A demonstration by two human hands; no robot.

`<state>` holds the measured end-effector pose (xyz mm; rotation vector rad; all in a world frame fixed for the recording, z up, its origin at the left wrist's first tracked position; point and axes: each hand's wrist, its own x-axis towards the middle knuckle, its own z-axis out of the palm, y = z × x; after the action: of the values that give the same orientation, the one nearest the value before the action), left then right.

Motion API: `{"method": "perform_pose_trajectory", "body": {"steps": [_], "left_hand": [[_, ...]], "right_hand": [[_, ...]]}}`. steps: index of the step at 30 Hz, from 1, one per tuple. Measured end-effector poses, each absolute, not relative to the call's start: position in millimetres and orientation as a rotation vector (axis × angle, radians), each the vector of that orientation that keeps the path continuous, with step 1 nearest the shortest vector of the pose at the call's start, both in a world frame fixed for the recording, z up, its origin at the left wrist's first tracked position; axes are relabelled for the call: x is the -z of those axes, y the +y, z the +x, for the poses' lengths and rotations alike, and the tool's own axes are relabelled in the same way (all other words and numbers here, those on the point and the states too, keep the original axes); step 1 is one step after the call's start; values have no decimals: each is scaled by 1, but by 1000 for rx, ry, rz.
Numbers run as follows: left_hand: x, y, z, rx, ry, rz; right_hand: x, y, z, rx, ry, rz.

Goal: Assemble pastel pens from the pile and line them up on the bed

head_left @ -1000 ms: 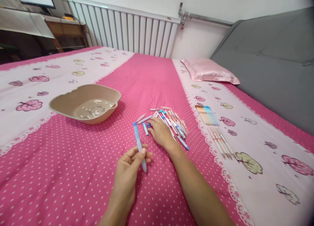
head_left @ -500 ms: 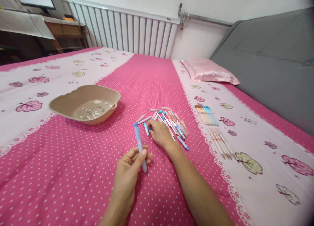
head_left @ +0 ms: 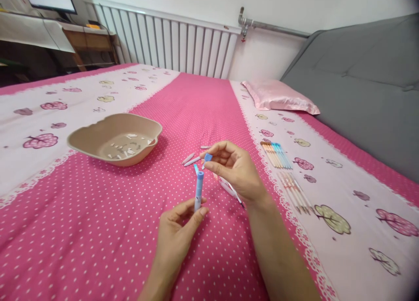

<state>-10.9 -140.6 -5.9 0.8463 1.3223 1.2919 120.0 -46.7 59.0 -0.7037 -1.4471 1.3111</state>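
My left hand (head_left: 176,233) grips a light blue pen barrel (head_left: 199,189) between thumb and fingers, its open-looking blue end pointing up. Just above and to the right, my right hand (head_left: 240,174) pinches a small blue pen piece (head_left: 208,157), perhaps a cap; a pale tip shows below it. The two pieces are close but apart. A pile of loose pen parts (head_left: 227,187) lies on the bed, largely hidden behind my right hand. Left of it rest a pale lilac pen part (head_left: 192,161) and a pink one (head_left: 187,159).
A beige basin (head_left: 88,146) with small white pieces stands at the left. On the right lie a row of orange and blue pens (head_left: 276,155) and a row of whitish pens (head_left: 294,193). A pink pillow (head_left: 281,98) and grey headboard (head_left: 360,74) are farther back.
My right hand has come up from the pile toward me, now with a small blue piece. My left hand has turned the pen barrel more upright and shifted slightly right.
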Motion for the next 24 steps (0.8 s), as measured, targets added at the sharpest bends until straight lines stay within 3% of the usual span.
{"method": "perform_pose_trajectory", "body": {"steps": [24], "left_hand": [[3, -140, -10, -1238, 1308, 903]], "right_hand": [[-67, -52, 137, -1416, -1576, -568]]}}
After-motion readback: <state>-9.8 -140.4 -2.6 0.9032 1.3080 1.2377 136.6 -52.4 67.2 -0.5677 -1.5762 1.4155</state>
